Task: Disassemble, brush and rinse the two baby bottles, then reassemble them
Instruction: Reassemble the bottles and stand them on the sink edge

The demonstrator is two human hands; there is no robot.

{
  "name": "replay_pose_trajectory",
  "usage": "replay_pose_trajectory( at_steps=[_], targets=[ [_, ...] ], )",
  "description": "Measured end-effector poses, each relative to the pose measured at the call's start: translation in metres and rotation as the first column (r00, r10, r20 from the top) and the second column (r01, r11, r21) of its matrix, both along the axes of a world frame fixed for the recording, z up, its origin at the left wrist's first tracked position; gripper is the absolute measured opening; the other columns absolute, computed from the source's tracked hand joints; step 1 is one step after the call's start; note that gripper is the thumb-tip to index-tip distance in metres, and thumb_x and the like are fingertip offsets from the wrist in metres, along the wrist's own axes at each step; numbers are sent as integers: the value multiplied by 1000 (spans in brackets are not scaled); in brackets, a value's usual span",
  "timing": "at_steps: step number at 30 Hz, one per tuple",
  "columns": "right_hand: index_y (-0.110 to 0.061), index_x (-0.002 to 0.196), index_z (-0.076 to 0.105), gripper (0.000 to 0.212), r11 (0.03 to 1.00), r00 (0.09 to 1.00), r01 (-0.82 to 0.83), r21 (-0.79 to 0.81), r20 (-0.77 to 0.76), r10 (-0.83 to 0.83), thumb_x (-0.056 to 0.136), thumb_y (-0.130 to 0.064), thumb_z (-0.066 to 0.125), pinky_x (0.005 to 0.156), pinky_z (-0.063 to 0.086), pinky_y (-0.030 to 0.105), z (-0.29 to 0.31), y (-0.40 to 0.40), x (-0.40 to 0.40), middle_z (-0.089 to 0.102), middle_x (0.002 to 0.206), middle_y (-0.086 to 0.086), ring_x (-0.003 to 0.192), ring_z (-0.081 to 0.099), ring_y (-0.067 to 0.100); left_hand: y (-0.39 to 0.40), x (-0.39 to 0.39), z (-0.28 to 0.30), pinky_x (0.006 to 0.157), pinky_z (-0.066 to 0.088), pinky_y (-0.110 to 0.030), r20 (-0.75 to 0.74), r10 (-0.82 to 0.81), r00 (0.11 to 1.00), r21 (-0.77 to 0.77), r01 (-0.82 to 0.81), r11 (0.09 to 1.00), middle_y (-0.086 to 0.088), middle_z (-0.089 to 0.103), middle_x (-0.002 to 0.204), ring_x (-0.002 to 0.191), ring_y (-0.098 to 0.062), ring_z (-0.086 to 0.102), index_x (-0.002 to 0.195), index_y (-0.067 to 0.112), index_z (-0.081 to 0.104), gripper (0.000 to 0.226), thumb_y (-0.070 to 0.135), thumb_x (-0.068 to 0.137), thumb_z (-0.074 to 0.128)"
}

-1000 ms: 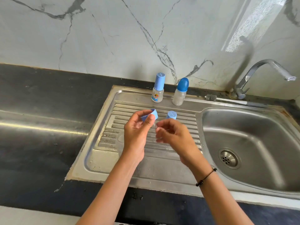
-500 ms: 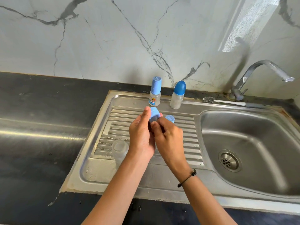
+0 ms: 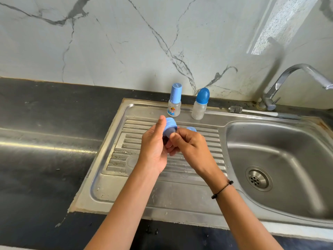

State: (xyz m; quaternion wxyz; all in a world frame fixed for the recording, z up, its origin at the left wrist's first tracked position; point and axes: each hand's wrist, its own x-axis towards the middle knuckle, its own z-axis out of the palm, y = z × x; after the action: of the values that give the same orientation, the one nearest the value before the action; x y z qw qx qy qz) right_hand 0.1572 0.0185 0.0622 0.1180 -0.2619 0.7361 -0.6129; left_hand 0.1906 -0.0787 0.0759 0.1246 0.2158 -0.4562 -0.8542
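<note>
Gripping a blue screw ring (image 3: pixel 170 125) in the left hand (image 3: pixel 154 148), thumb up along its side, above the ribbed part of the drainboard (image 3: pixel 115 192) — right hand (image 3: pixel 191 146) curled close against it, fingertips pinching at the ring's lower opening. Behind, along the back edge: two capped baby bottles (image 3: pixel 174 101) (image 3: pixel 200 104), upright and apart, bottle brush (image 3: pixel 252 111) lying near the tap (image 3: pixel 288 82). Clear bottle body (image 3: pixel 131 162) upright toward the drainboard's left edge; blue cap (image 3: pixel 191 129) just behind the right hand.
</note>
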Motion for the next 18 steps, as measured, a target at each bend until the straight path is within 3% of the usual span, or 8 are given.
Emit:
replay_pose_trajectory(
  at_steps=[2,5,7,9,12,14,16,18],
  targets=[
    [0,78,62,34,997,997,71,26,-19,-71,94,-30,53,64,56,44,-2,-3,5,66,72,14,63,63,27,-7,2,2,45,37,-25,-16,-23,1000,-33,22,999,-8,59,61,49,-18,49,76,6,60,35,36,92,50],
    [-19,85,55,33,977,976,212,40,-57,-209,81,-52,52,63,54,45,-3,-2,11,62,75,1,63,61,20,-20,8,3,66,51,-30,12,2,1000,-111,-1,994,-10,67,74,67,-19,61,83,9,64,32,35,93,51],
    [-27,101,47,33,977,969,196,85,-168,-180,80,-46,64,67,55,35,-4,-3,13,55,93,-12,75,58,11,-24,14,2,66,49,-29,40,48,998,-148,-41,988,-12,68,77,67,-19,61,86,9,65,33,37,93,51],
    [-28,119,40,57,980,920,138,142,-385,-74,75,-33,76,73,51,24,-8,-10,16,43,106,-17,88,51,2,-22,20,0,62,47,-27,59,64,996,-201,-50,978,-12,68,82,71,-20,61,87,11,67,33,39,93,51],
    [-19,121,43,56,971,799,175,163,-600,-43,74,-31,72,74,42,15,-9,-25,21,48,111,-7,92,46,2,-21,31,2,69,49,-26,50,28,998,-267,-14,964,-1,70,78,73,-13,65,84,19,70,28,36,94,50],
    [-13,114,52,47,962,791,239,129,-600,-116,74,-28,72,68,39,12,-4,-27,20,59,104,1,81,51,6,-24,40,4,75,51,-27,65,-41,997,-313,59,948,0,72,82,77,-11,67,91,20,70,30,39,94,47],
    [-14,109,56,41,959,827,239,150,-550,-120,72,-26,69,66,46,16,4,-25,15,62,94,0,73,55,7,-31,53,6,90,50,-34,98,-97,990,-377,127,918,-5,72,101,96,-19,66,105,19,67,42,49,85,47],
    [-16,103,57,31,994,953,87,61,-295,-66,73,-21,63,66,52,18,6,-17,9,61,87,-2,71,60,6,-38,65,5,97,48,-37,100,-41,994,-447,82,891,-6,69,108,104,-22,64,107,20,65,43,50,82,49]
  ],
)
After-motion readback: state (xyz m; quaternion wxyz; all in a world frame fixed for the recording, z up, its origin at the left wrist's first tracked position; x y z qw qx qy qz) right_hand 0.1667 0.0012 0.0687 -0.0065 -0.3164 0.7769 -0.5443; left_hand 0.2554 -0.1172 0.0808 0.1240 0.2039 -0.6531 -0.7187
